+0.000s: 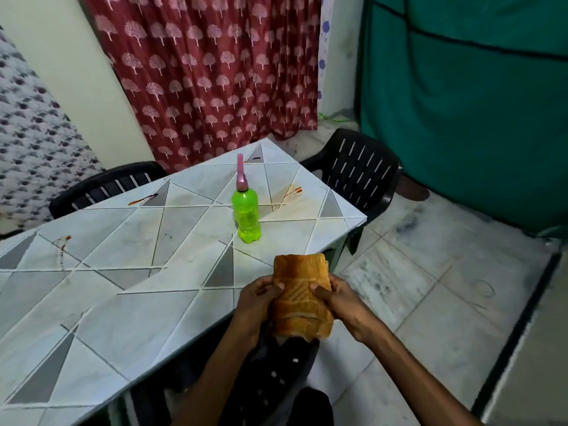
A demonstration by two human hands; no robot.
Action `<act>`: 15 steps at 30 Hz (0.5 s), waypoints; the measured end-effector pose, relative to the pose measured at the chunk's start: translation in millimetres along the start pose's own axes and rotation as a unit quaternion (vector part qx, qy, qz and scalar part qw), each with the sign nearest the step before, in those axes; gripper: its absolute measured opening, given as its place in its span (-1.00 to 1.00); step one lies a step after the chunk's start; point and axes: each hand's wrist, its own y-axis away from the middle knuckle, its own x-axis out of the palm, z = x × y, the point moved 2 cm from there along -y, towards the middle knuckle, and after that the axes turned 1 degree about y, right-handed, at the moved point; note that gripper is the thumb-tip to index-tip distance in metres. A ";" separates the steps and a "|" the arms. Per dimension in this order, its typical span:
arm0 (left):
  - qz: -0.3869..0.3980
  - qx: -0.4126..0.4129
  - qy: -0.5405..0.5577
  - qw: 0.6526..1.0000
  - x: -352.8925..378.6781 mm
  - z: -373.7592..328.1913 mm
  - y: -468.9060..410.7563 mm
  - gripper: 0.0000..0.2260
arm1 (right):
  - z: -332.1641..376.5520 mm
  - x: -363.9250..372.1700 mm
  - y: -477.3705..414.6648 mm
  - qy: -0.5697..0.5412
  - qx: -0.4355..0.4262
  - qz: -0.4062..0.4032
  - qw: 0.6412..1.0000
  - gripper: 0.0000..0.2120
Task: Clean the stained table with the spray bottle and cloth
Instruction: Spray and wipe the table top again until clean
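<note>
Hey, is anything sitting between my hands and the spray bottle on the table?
Nothing visible. The left hand and right hand grip the cloth at the near edge; only bare tabletop lies between them and the spray bottle.

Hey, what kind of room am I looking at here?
Probably a dining corner in a home: a stained table with dark plastic chairs round it, a red printed curtain behind, and a tiled floor.
</note>
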 end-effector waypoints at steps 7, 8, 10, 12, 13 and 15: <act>-0.044 -0.015 0.043 0.998 56.4 3.9 -95.7 -0.83 | 17.5 -70.3 -99.4 0.027 0.020 0.026 0.999 -0.76; -0.045 -0.016 0.047 0.998 63.7 1.5 -106.7 -0.83 | 20.0 -77.8 -114.2 0.033 0.025 0.027 0.999 -0.76; -0.050 -0.025 0.056 0.997 79.4 -1.2 -134.0 -0.85 | 26.4 -95.2 -146.3 0.050 0.033 0.033 0.998 -0.76; -0.059 -0.028 0.069 0.995 93.1 -8.7 -157.2 -0.87 | 34.0 -108.7 -176.9 0.066 0.042 0.042 0.996 -0.71; -0.067 -0.030 0.073 0.995 97.2 -12.0 -167.0 -0.87 | 38.2 -113.3 -189.0 0.069 0.044 0.048 0.996 -0.69; -0.090 -0.036 0.081 0.992 106.4 -17.3 -187.6 -0.85 | 47.1 -121.6 -215.7 0.081 0.047 0.063 0.994 -0.69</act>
